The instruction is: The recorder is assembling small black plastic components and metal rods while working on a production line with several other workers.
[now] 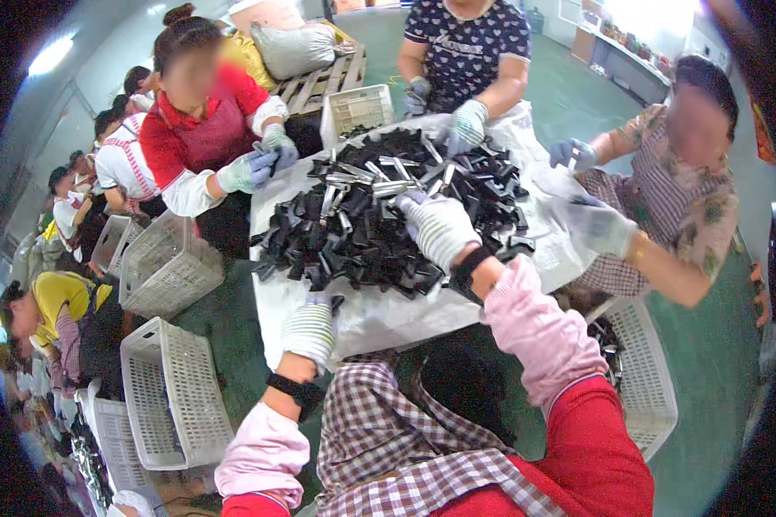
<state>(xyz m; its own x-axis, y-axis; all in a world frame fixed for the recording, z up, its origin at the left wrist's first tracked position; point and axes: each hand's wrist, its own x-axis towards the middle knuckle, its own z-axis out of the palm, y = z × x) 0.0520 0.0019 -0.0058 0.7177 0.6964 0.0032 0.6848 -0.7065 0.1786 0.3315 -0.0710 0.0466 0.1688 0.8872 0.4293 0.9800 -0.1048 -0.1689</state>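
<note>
A heap of small black parts (362, 254) lies on a table spread with a white sheet, with shiny slender silver metal pieces (392, 164) on its top. My right hand (440, 228), in a striped white glove, reaches into the middle of the heap. Its fingers are closed at the end of a silver metal piece. At the near left edge of the table is my left hand (309, 334), gloved alike, with its fingers curled round a small black part (337, 303). Most of that part is hidden by the glove.
Three gloved co-workers stand round the table; their hands (466, 127) work at or near the heap. White plastic crates (177, 392) stand on the floor at left, another (642, 379) at lower right. A crate (358, 110) and a wooden pallet (332, 82) are behind the table.
</note>
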